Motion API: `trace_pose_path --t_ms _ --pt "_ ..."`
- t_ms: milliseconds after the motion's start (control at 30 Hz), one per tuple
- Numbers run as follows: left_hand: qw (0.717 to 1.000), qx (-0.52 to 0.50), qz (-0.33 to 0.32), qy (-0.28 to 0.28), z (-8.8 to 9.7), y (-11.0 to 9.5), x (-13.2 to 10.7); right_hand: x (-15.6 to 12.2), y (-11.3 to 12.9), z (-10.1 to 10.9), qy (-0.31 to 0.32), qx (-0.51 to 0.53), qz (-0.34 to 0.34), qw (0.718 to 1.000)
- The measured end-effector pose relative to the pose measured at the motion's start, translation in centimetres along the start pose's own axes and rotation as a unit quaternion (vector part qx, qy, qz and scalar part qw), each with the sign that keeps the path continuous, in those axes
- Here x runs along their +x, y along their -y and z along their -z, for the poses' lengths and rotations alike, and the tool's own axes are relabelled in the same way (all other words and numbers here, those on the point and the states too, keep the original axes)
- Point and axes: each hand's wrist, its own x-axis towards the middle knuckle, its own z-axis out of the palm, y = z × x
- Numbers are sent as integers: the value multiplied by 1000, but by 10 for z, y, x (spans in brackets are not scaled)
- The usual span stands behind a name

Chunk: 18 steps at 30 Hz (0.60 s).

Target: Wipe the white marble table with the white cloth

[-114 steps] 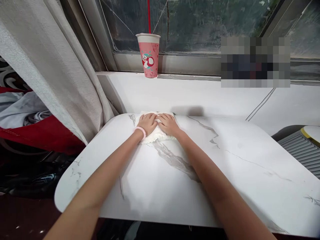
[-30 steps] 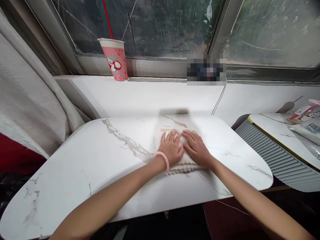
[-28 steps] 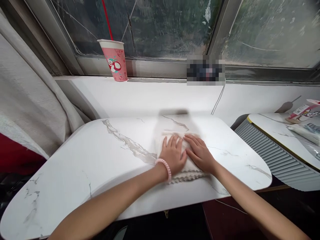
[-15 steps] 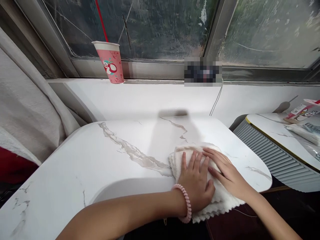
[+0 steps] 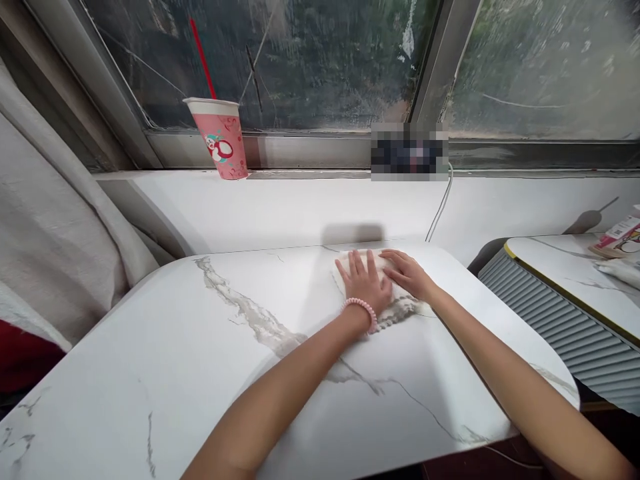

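A cream-white cloth (image 5: 398, 299) with a scalloped edge lies on the white marble-patterned table (image 5: 190, 360), near its far edge. My left hand (image 5: 369, 285), with a pink coiled band at the wrist, presses flat on the cloth with fingers spread. Just to its right, my right hand (image 5: 407, 275) rests on the cloth's right part, fingers stretched out. The hands cover much of the cloth, and its near edge looks blurred.
On the window ledge stands a pink paper cup (image 5: 223, 143) with a red straw. A pixelated dark object (image 5: 410, 152) sits farther right, a thin cable (image 5: 439, 203) hanging below it. Grey curtain (image 5: 60, 220) hangs at left. A second table (image 5: 555, 260) with ribbed side stands at right.
Both hands have slid the cloth away from the table's near edge towards its far edge, slightly left. More of the near tabletop now shows.
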Motion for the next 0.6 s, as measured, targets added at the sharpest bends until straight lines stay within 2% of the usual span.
trace_pose_path --t_ms 100,300,500,600 --pt "999 12 35 7 -5 6 23 18 -15 -5 -19 9 -20 1000" --pt "998 35 -20 40 -12 6 51 36 -32 -2 0 39 -44 998" --pt "995 41 -41 76 -23 -1 80 38 -43 8 0 16 -104 994" --pt "994 42 -52 82 -27 -10 84 34 -46 21 -7 39 -166 985"
